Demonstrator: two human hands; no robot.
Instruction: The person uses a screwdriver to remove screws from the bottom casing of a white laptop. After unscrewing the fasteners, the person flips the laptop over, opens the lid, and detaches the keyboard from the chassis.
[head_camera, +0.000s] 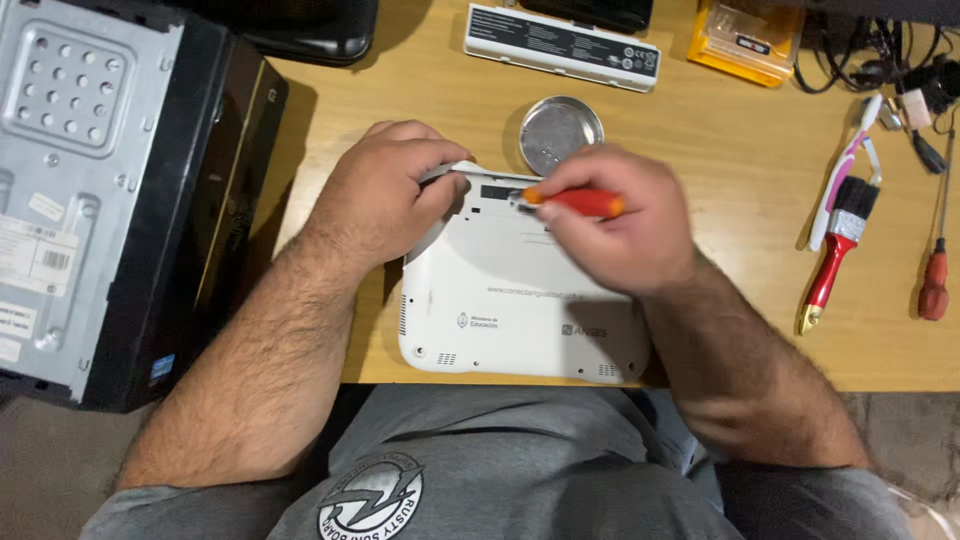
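A small white laptop (520, 310) lies upside down on the wooden desk (740, 170), near its front edge. My left hand (385, 195) grips the laptop's far left corner, fingers curled over the edge. My right hand (620, 220) holds an orange-handled screwdriver (580, 202), its tip pointing left at the laptop's far edge by the empty battery bay. Just beyond the laptop sits a small round metal tin (560, 133).
A desktop computer case (90, 190) lies on its side at the left. A white laptop battery (562, 45) and a yellow plastic box (745, 40) lie at the back. At the right are a red-handled brush (838, 250), a pink-and-white toothbrush (842, 175), a red screwdriver (936, 270) and cables (870, 50).
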